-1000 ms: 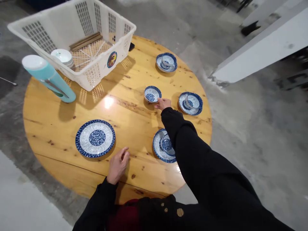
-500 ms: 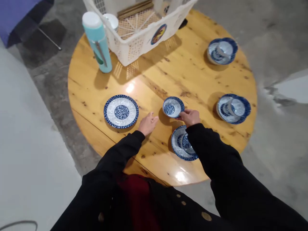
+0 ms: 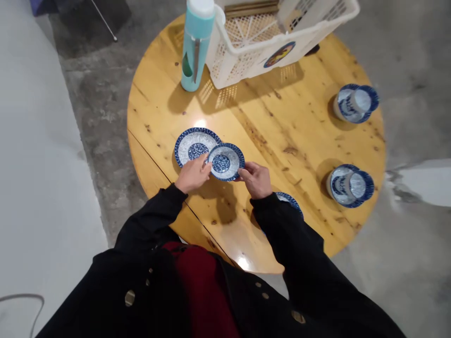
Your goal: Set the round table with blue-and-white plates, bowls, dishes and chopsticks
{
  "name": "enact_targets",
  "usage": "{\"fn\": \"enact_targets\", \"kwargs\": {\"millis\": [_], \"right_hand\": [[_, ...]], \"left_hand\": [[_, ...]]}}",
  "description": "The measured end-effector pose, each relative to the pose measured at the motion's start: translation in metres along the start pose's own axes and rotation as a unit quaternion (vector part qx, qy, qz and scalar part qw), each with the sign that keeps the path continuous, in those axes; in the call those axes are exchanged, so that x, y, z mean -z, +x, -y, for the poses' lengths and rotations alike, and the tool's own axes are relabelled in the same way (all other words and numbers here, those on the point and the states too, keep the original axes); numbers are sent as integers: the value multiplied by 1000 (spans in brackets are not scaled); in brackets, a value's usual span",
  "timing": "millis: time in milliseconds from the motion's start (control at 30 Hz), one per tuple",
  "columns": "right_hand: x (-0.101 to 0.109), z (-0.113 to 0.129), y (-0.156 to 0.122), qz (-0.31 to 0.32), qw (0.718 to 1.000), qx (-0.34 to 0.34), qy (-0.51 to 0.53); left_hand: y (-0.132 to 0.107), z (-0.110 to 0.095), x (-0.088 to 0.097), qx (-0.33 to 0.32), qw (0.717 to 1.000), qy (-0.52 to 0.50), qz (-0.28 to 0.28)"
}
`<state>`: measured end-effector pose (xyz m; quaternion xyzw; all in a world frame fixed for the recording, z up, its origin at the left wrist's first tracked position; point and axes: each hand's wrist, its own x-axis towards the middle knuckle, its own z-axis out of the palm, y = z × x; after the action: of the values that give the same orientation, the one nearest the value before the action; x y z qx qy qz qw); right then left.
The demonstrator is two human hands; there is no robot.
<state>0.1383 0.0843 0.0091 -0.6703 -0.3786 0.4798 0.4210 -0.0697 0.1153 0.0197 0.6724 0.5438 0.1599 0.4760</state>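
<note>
A small blue-and-white bowl [image 3: 221, 163] is held up off the table between both hands. My left hand [image 3: 193, 174] pinches its left rim, and my right hand [image 3: 256, 179] grips the right rim with thumb and fingers. Behind the bowl, a blue-rimmed plate [image 3: 190, 140] lies flat on the table, its right side partly covered by the bowl and my left hand. Another blue-rimmed plate [image 3: 289, 201] shows only in part, as my right sleeve hides most of it.
On the round wooden table [image 3: 253, 126] stand a turquoise bottle [image 3: 198, 47] and a white plastic basket [image 3: 246, 65] at the back. Two stacks of blue-and-white dishes, a far stack [image 3: 347, 109] and a nearer stack [image 3: 341, 188], sit near the right edge.
The small bowl has moved left in my right hand, over toward the plate. My left hand, earlier beside the plate with nothing in it, now grips the bowl's rim. The view has shifted.
</note>
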Motion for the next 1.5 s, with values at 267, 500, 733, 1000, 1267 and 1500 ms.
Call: {"fn": "enact_targets", "kwargs": {"millis": [267,500,733,1000,1267,1500], "right_hand": [[-63,-4,32,21,999,-5,-31],[-75,-15,34,14,998,-2,-53],[-67,-19,33,-2,998,-7,-65],[-62,-19,37,-27,996,2,-81],[-62,-24,36,-33,994,24,-99],[-63,-28,39,-36,994,21,-102]], "left_hand": [[32,32,49,-22,988,144,-53],[38,44,52,-4,991,131,-39],[46,55,56,-38,994,92,-45],[49,65,57,-49,995,44,-75],[53,60,54,-57,995,51,-59],[54,59,55,-46,996,63,-51]]}}
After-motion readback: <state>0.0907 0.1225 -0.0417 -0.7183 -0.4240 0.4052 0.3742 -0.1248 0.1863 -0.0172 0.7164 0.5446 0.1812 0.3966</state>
